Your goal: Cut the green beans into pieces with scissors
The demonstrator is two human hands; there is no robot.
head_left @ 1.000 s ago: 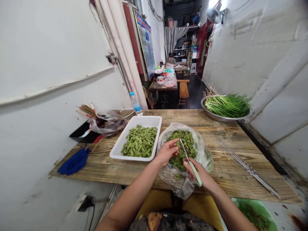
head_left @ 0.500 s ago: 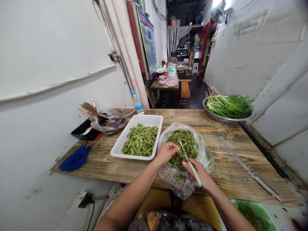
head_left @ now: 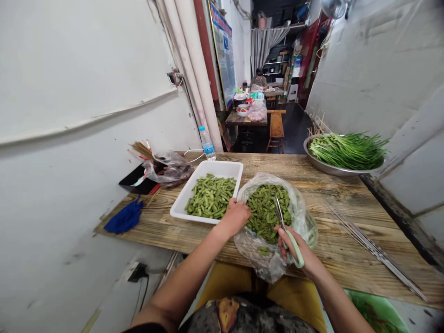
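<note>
My right hand (head_left: 298,252) is closed round the pale green handle of a pair of scissors (head_left: 286,226), whose blades point up over an open clear plastic bag of green bean pods (head_left: 268,208). My left hand (head_left: 236,215) rests at the near right edge of the white tray (head_left: 199,173) that holds more cut pods, between tray and bag. Its fingers curl down and I cannot see whether they hold a pod.
On the wooden table (head_left: 329,185) sit a metal bowl of green chives (head_left: 345,152), long metal skewers (head_left: 371,245), a water bottle (head_left: 207,144), a crumpled plastic bag over a black tray (head_left: 166,169) and a blue cloth (head_left: 125,219). A green basin (head_left: 378,312) stands below. A person sits far back.
My left hand has moved left from over the bag to the tray's edge. The scissors have stayed over the bag. The view has shifted left.
</note>
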